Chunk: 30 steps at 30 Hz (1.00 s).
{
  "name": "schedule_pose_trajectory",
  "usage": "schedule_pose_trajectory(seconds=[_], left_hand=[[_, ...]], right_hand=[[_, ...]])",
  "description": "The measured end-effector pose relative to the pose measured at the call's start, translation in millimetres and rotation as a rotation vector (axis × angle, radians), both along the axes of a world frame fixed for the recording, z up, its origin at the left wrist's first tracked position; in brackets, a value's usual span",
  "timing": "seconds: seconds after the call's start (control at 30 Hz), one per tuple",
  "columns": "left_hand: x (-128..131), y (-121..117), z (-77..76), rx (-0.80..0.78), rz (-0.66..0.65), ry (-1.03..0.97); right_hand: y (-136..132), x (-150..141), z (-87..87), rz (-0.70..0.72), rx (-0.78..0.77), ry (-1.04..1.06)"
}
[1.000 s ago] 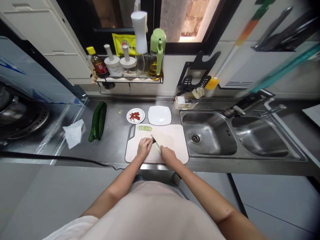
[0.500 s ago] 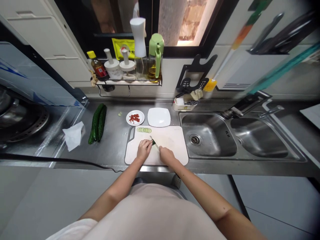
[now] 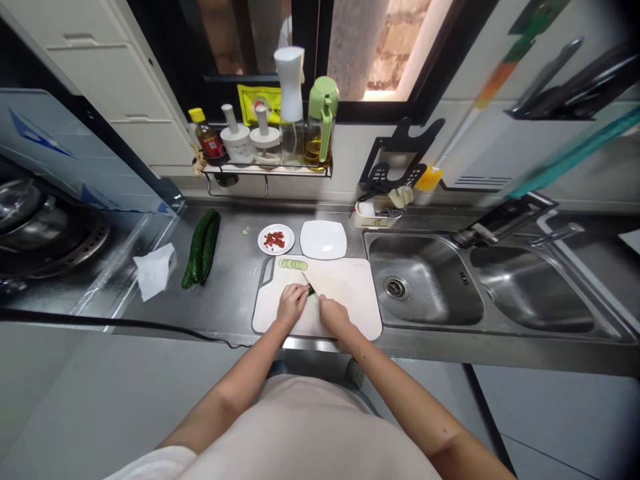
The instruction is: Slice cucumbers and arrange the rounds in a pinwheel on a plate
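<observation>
On the white cutting board (image 3: 350, 280), my left hand (image 3: 293, 303) is closed on a short dark green piece of cucumber (image 3: 311, 291), mostly hidden by my fingers. My right hand (image 3: 334, 315) grips a kitchen knife (image 3: 311, 283) by its handle, which the fingers cover. The blade slants across the cucumber piece, close to my left fingertips. A row of thin, overlapping cucumber slices (image 3: 293, 265) lies along the board's far left edge. Beyond the board stand a small white plate (image 3: 261, 241) with chopped red bits and a white square plate (image 3: 323, 240).
Two whole cucumbers (image 3: 201, 248) and a crumpled white tissue (image 3: 154, 271) lie to the left on the steel counter. A double sink (image 3: 425, 280) adjoins the board's right side. A wall rack (image 3: 270, 171) with bottles and jars hangs at the back. A black cord (image 3: 125, 321) runs along the front edge.
The camera view has shifted slightly. Both hands stay at nearly the same place on the board, and the knife remains at the cucumber piece. The row of slices looks unchanged.
</observation>
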State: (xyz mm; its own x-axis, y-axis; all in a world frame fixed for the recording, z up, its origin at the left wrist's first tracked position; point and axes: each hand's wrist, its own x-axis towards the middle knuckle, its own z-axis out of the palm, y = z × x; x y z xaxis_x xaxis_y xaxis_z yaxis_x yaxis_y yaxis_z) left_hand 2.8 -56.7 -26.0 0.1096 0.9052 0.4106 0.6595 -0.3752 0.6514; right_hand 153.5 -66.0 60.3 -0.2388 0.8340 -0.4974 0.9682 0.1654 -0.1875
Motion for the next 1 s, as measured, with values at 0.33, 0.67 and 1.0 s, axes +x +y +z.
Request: schedule_pose_trajectory(seconds=[0.33,0.67,1.0], left_hand=[[0.2,-0.2,0.8,0.002,0.002,-0.006],[0.6,0.4,0.2,0.006,-0.003,-0.003],[-0.4,0.7,-0.5,0.002,0.003,-0.007]], right_hand=[[-14.8,4.0,0.8,-0.034,-0.011,-0.033],[-17.6,9.3,1.8,-0.035,-0.040,-0.049],[3.3,-3.7,-0.6,-0.015,-0.002,-0.001]])
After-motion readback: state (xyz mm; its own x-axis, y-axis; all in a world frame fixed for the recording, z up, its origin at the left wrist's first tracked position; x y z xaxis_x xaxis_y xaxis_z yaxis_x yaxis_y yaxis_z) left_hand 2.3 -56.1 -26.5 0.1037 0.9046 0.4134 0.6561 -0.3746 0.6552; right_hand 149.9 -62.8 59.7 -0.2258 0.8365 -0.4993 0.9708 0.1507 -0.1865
